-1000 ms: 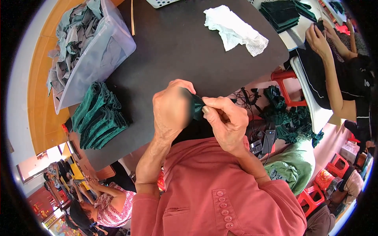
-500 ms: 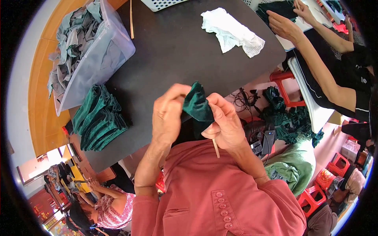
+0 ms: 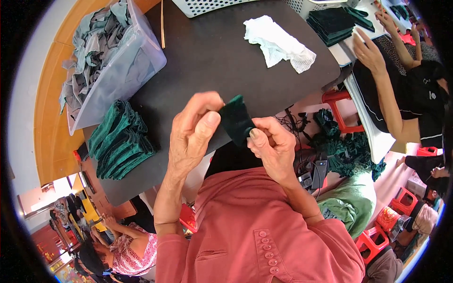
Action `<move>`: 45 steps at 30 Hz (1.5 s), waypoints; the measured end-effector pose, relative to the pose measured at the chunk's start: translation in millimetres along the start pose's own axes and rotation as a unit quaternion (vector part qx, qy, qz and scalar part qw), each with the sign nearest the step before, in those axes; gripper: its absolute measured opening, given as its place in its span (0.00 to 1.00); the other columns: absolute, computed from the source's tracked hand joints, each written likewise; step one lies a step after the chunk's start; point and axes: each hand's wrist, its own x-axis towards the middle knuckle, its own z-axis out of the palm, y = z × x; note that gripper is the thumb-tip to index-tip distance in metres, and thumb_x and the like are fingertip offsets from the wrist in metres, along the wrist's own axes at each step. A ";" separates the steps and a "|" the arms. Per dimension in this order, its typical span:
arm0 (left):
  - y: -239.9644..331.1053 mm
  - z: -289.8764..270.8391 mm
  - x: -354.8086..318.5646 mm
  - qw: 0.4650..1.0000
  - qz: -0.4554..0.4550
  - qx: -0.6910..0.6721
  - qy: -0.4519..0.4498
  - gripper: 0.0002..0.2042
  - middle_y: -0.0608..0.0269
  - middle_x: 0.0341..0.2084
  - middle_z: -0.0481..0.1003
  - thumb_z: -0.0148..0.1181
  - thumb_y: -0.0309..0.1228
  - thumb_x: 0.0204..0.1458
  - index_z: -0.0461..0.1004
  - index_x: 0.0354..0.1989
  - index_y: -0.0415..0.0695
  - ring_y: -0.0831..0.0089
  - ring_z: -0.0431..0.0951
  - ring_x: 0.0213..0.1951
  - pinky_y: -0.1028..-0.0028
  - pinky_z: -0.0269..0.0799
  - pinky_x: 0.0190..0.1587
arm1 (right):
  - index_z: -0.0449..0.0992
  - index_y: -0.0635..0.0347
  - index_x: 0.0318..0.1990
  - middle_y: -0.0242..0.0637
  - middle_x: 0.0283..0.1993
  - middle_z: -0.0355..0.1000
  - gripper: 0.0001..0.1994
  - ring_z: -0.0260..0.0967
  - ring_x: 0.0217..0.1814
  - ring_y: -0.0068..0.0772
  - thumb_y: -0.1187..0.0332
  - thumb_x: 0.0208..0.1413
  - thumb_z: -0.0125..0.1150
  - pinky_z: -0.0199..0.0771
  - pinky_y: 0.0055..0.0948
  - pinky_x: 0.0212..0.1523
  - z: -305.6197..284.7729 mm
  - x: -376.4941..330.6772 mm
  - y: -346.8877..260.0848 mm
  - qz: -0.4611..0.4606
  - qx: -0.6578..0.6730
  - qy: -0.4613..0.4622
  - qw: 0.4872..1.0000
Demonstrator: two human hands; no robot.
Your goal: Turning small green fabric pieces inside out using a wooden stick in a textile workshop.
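Note:
A small dark green velvet piece (image 3: 236, 120) is held up over the near edge of the dark table. My right hand (image 3: 273, 146) pinches its lower right side between thumb and fingers. At the cloth's left edge is my left hand (image 3: 193, 134), its fingers curved and the thumb apart from the index finger; the index fingertip is close to the cloth's upper edge, and contact is unclear. To the left lies a stack of folded green velvet pieces (image 3: 120, 144) on the table (image 3: 198, 61).
A translucent bin (image 3: 137, 61) heaped with grey-green scraps stands left. Beyond are a thin stick (image 3: 163, 23), a crumpled white sheet (image 3: 278, 42) and a white perforated basket (image 3: 203, 7). A co-worker's hand (image 3: 370, 52) is near dark green cloth (image 3: 332, 23). A red stool (image 3: 337, 113) stands right.
My left hand has shifted left, with thumb and index finger parting. The velvet piece has turned and hangs flatter. The thin stick below my right hand no longer shows. The co-worker's hand moved rightward.

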 end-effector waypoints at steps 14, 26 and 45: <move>-2.1 -32.9 4.6 0.994 -0.034 0.074 -0.074 0.12 0.68 0.14 0.62 0.52 0.34 0.57 0.69 0.27 0.36 0.80 0.62 0.19 0.78 0.57 0.23 | 0.76 0.62 0.36 0.24 0.18 0.63 0.08 0.55 0.20 0.11 0.72 0.47 0.63 0.54 0.17 0.20 -40.3 -4.9 -12.7 -0.058 -0.262 -0.053 0.962; 7.0 -19.8 4.9 0.991 0.009 0.074 -0.113 0.13 0.63 0.13 0.61 0.53 0.33 0.56 0.67 0.24 0.35 0.76 0.66 0.17 0.77 0.61 0.21 | 0.76 0.65 0.40 0.26 0.23 0.68 0.09 0.58 0.21 0.10 0.70 0.55 0.58 0.58 0.15 0.23 7.2 70.6 -47.8 -0.016 -0.093 -0.162 0.982; 4.8 -26.5 1.6 0.996 -0.043 -0.074 -0.002 0.08 0.64 0.31 0.71 0.51 0.22 0.50 0.72 0.38 0.38 0.80 0.69 0.35 0.79 0.65 0.39 | 0.77 0.64 0.30 0.22 0.19 0.65 0.03 0.53 0.20 0.08 0.76 0.47 0.63 0.52 0.15 0.19 19.1 43.4 -36.8 -0.069 -0.093 -0.088 0.989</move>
